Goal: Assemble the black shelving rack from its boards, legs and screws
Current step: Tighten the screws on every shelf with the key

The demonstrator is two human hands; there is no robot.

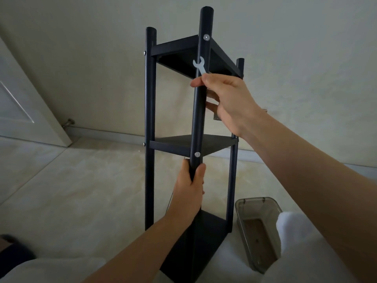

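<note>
Clearly your left hand [190, 189] grips the rack's near leg [201, 94]; your right hand [228, 103] pinches the wrench [200, 67]. Rigid, probably light metal: hold legs, not boards.

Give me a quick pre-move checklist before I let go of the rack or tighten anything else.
1. Left hand grips the near leg: ok.
2. Right hand holds the wrench against the same leg: ok.
3. Upper screw and lower screw seated in the near leg: ok; tightness cannot tell.
4. Top board and middle board attached: ok.
5. Rack standing square on the floor: cannot tell.
6. Parts box beside the rack, clear of it: ok.
</note>
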